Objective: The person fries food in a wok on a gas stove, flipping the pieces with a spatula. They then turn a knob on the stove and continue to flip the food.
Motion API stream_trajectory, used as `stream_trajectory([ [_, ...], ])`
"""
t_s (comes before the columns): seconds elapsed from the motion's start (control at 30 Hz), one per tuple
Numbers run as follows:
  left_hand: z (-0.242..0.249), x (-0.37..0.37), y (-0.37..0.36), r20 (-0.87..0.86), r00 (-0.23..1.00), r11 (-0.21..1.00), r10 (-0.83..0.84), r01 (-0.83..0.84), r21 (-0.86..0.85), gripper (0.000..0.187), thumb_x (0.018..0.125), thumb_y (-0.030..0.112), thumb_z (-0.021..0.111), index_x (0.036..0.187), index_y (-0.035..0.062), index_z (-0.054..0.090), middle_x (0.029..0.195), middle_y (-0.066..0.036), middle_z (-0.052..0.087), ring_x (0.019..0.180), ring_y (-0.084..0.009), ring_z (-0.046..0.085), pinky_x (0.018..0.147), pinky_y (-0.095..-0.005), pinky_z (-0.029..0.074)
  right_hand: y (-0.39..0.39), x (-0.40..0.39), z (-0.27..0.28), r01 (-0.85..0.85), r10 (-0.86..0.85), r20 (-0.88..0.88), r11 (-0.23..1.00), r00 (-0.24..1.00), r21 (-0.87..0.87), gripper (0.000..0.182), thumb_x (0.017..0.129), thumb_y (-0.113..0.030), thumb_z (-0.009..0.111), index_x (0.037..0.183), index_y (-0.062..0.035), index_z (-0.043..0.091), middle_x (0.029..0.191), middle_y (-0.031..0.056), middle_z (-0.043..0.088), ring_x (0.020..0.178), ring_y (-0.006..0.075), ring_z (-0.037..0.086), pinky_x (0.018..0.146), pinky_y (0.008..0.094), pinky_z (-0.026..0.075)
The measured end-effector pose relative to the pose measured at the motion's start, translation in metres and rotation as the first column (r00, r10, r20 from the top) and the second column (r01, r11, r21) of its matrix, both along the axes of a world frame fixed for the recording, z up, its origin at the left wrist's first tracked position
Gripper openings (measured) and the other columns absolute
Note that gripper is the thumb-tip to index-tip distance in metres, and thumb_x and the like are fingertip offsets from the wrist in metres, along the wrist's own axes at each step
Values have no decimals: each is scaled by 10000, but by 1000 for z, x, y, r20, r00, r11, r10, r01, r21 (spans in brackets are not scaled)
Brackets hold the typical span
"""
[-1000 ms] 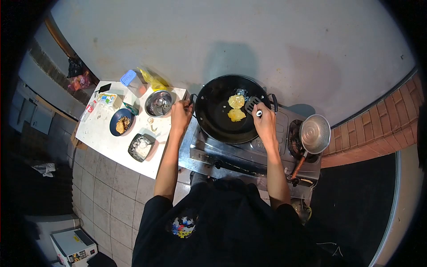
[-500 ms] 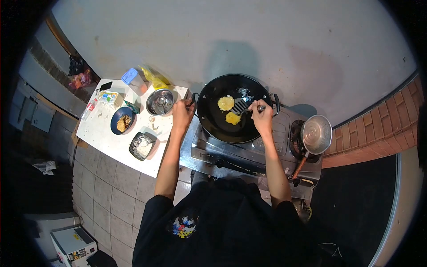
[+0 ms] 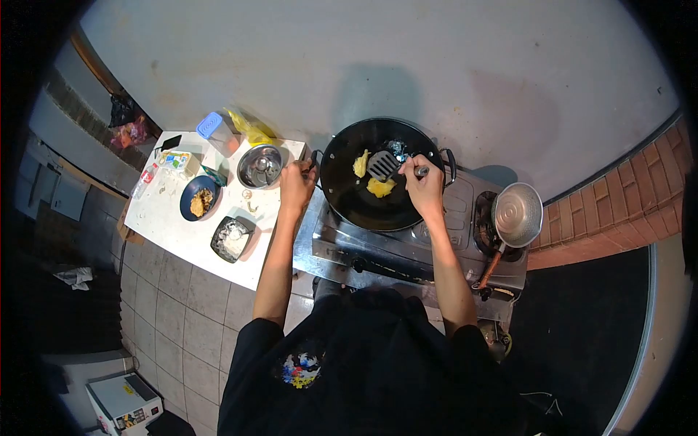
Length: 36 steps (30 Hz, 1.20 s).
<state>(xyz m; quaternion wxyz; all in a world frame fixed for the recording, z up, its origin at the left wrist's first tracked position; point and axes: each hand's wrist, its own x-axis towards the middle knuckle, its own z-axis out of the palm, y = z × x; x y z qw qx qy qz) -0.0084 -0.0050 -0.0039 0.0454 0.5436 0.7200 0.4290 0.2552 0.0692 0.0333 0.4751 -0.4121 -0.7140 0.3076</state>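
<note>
My right hand [image 3: 423, 185] is closed around the handle of a black slotted spatula [image 3: 382, 166], whose blade is over the wok between two yellow, egg-like pieces. The left piece [image 3: 360, 164] looks narrow and tilted or folded. A second yellow piece [image 3: 380, 187] lies flatter just below the blade. Both are in the black wok [image 3: 363, 213], with some shiny oil near its far side. At the wok's left side, my left hand [image 3: 297, 186] has its fingers curled around the loop handle.
The wok stands on a metal gas stove [image 3: 443, 232]; a small saucepan [image 3: 518, 215] sits at the right. On the white table [image 3: 163, 232] are a steel bowl [image 3: 260, 166], a blue bowl of fried food [image 3: 199, 198], a dark dish of white powder [image 3: 231, 238] and a blue-lidded container [image 3: 214, 128].
The spatula blade has shifted left and up in my right hand. The left yellow piece has gone from flat and round to narrow, slightly further left. My left hand stays at the handle.
</note>
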Motion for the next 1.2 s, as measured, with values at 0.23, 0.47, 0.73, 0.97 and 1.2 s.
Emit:
stream_trajectory([
  [0.23,1,2,0,12,1000,1000,9,-9,14,233,769,67,666,964,-60,675,901,-236,660,816,-351,664,734,-394,510,-9,-9,9,-30,25,-50,995,998,-92,234,899,-100,570,710,37,554,537,96,494,496,81,402,477,293,336],
  [0.47,-3,-1,0,18,1000,1000,2,-3,20,235,769,71,670,962,-63,674,891,-241,659,807,-352,665,733,-391,512,-10,-6,10,0,1,57,1000,998,-9,239,890,-94,585,718,44,493,564,177,436,470,168,365,471,325,335],
  [0.73,-3,-1,1,-7,1000,1000,3,-3,15,230,769,68,665,958,-62,675,888,-240,660,802,-349,666,731,-388,513,-3,1,0,25,-31,125,999,992,47,222,867,-100,603,731,37,493,589,220,445,525,387,394,486,378,353],
  [0.97,1,0,-1,-7,1000,1000,0,1,29,231,764,67,667,954,-64,674,889,-242,657,788,-353,665,718,-394,512,9,6,-3,7,-8,97,1000,995,17,207,873,-98,591,720,33,542,577,190,504,472,316,443,498,354,372],
  [1.2,3,1,-2,-28,1000,999,0,0,34,232,758,46,661,961,-68,673,891,-248,657,789,-345,671,721,-387,515,16,5,-23,-28,25,-28,995,999,-99,247,893,-89,569,675,26,550,540,90,517,485,115,436,495,304,352],
])
